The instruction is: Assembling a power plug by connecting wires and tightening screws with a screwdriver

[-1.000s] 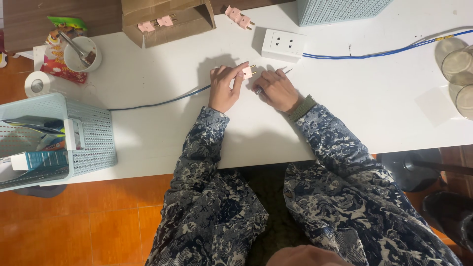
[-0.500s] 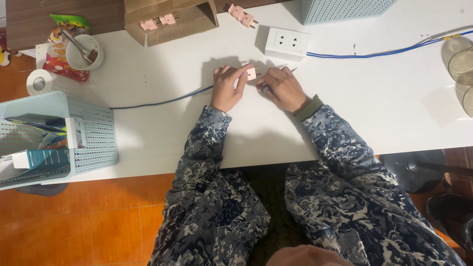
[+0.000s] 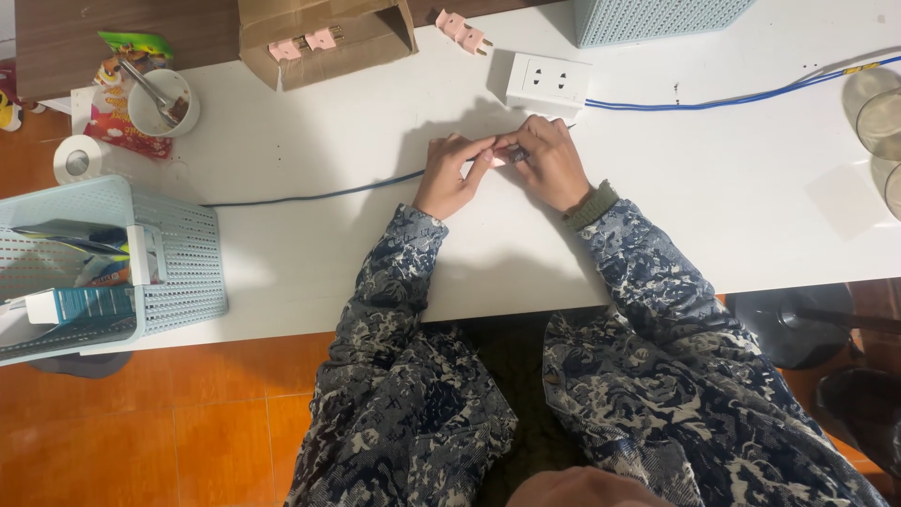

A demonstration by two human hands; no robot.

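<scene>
Pink plug, small, mostly hidden, pinched between the fingertips of both hands above the white worktop. Left hand closed on one end, apparently steadying it; right hand closed on the other, beside the end of a blue cable. White socket block just beyond, fed by a second blue cable. Spare pink plugs and cardboard box farther back; light-blue basket at left edge.

Small pink plug pinched between fingertips
</scene>
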